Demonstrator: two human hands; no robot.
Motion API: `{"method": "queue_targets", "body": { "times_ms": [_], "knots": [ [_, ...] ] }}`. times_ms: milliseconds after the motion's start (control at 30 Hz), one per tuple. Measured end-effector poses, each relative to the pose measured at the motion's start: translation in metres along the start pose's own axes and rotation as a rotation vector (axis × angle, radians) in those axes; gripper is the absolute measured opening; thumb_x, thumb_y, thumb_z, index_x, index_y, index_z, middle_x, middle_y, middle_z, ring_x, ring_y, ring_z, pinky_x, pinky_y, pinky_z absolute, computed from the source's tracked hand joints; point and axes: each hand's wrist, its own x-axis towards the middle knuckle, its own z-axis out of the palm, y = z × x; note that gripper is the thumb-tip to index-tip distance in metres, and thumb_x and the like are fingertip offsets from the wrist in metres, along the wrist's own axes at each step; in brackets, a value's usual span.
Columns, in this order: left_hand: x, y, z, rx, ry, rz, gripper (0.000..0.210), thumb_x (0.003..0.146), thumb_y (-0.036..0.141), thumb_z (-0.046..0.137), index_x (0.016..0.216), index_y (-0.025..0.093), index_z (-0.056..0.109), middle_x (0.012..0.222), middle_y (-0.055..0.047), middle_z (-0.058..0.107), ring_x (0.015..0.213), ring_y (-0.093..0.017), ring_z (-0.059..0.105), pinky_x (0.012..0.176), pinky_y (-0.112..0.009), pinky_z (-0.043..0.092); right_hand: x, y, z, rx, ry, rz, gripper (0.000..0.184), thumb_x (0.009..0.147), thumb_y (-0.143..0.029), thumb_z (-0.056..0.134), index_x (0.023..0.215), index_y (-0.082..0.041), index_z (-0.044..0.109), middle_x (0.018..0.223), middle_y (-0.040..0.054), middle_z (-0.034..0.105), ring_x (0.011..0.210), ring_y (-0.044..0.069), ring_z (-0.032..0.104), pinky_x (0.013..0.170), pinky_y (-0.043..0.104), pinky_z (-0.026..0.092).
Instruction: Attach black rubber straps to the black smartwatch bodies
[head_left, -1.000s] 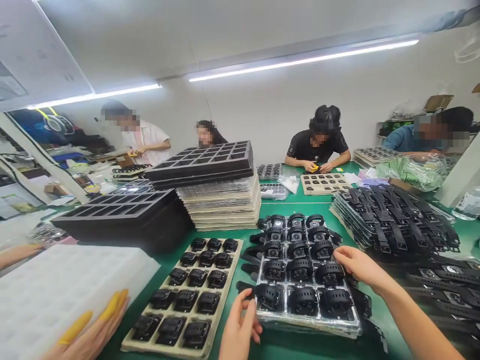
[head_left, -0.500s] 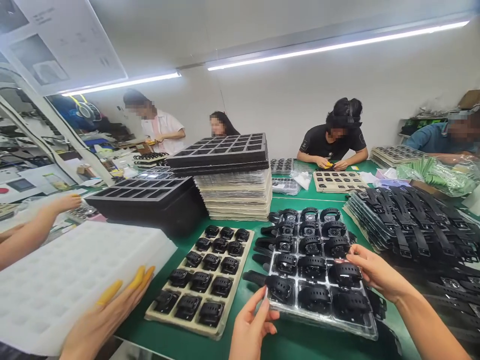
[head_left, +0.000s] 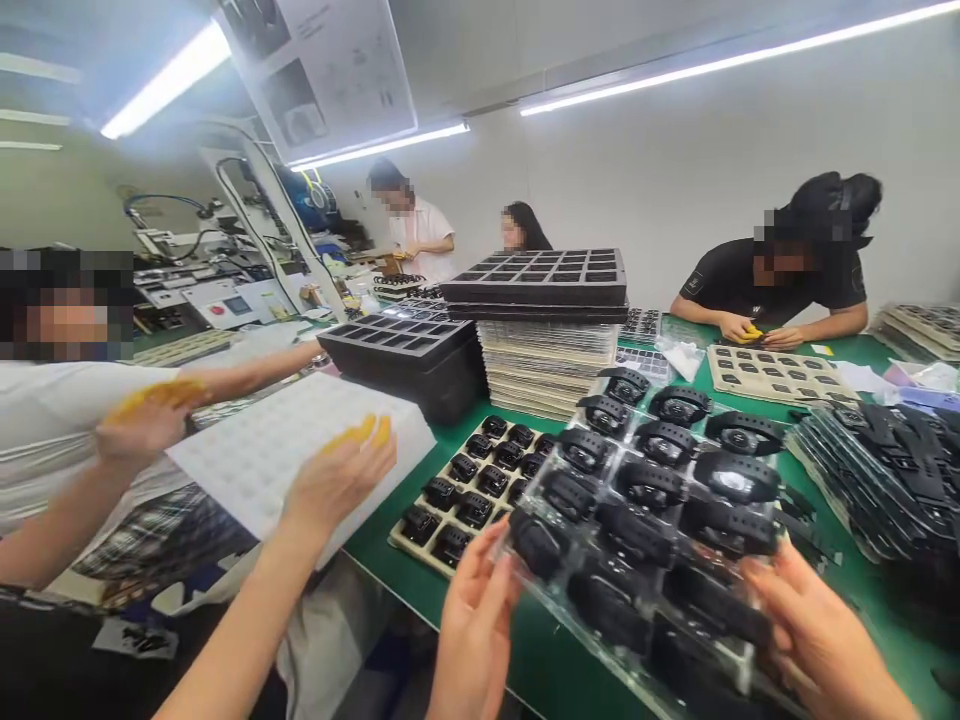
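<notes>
The left hand [head_left: 476,610] and right hand [head_left: 817,620] pinch opposite sides of a clear plastic tray [head_left: 556,600], tilted above the green table [head_left: 536,655], its compartments holding black looped-strap watches [head_left: 637,537]. It partly hides a beige watch tray [head_left: 407,548]; beyond stands a tray stack [head_left: 551,370] topped with gridded black foam [head_left: 536,293].

Looks like a factory workshop, judging by the many trays of watches [head_left: 649,480], all much alike, on and above a green table [head_left: 551,640], along with a tall stack of trays [head_left: 551,370] and a black divided box [head_left: 409,375]. Shows several people [head_left: 772,285] around it, some with yellow finger covers [head_left: 360,434]. Has a machine [head_left: 259,298] with a red button [head_left: 217,308], bright tube lamps [head_left: 742,57] and a printed sheet [head_left: 341,70] overhead.
</notes>
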Motion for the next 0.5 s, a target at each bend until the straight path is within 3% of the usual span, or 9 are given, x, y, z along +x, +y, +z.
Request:
{"method": "queue_targets", "body": {
  "times_ms": [100, 167, 267, 367, 500],
  "knots": [
    [0.032, 0.033, -0.033, -0.006, 0.162, 0.156, 0.061, 0.051, 0.04, 0.1, 0.103, 0.02, 0.074, 0.1, -0.003, 0.078, 0.078, -0.013, 0.068, 0.066, -0.019, 0.055, -0.004, -0.001, 0.075, 0.157, -0.176, 0.047, 0.042, 0.082, -0.056, 0.073, 0.1, -0.027, 0.048, 0.051, -0.0124, 0.041, 0.04, 0.007, 0.029, 0.04, 0.016, 0.019],
    [0.054, 0.049, -0.058, 0.013, 0.251, 0.247, 0.057, 0.051, 0.038, 0.097, 0.099, 0.021, 0.073, 0.095, 0.0, 0.077, 0.08, -0.014, 0.068, 0.069, -0.02, 0.055, 0.001, 0.003, 0.124, 0.23, -0.286, 0.06, 0.04, 0.084, -0.055, 0.069, 0.096, -0.026, 0.044, 0.047, -0.0143, 0.04, 0.04, 0.007, 0.029, 0.041, 0.016, 0.02],
    [0.084, 0.06, -0.093, 0.05, 0.355, 0.315, 0.042, 0.056, 0.029, 0.089, 0.094, 0.021, 0.071, 0.09, 0.003, 0.074, 0.081, -0.013, 0.067, 0.075, -0.022, 0.054, 0.016, 0.014, 0.181, 0.275, -0.298, 0.062, 0.041, 0.079, -0.049, 0.07, 0.094, -0.027, 0.039, 0.044, -0.0159, 0.04, 0.041, 0.008, 0.03, 0.041, 0.016, 0.023],
    [0.108, 0.058, -0.123, 0.089, 0.415, 0.336, 0.032, 0.059, 0.026, 0.081, 0.087, 0.021, 0.068, 0.09, 0.003, 0.073, 0.083, -0.015, 0.066, 0.08, -0.027, 0.054, 0.03, 0.029, 0.216, 0.296, -0.292, 0.081, 0.04, 0.076, -0.043, 0.069, 0.091, -0.027, 0.036, 0.046, -0.0169, 0.04, 0.041, 0.008, 0.031, 0.042, 0.017, 0.027],
    [0.128, 0.05, -0.148, 0.151, 0.437, 0.364, 0.03, 0.061, 0.03, 0.079, 0.087, 0.023, 0.067, 0.089, 0.002, 0.073, 0.088, -0.019, 0.068, 0.087, -0.034, 0.056, 0.043, 0.043, 0.239, 0.289, -0.283, 0.093, 0.04, 0.077, -0.039, 0.068, 0.091, -0.028, 0.033, 0.052, -0.0161, 0.046, 0.04, 0.008, 0.033, 0.042, 0.018, 0.027]
  ]
}}
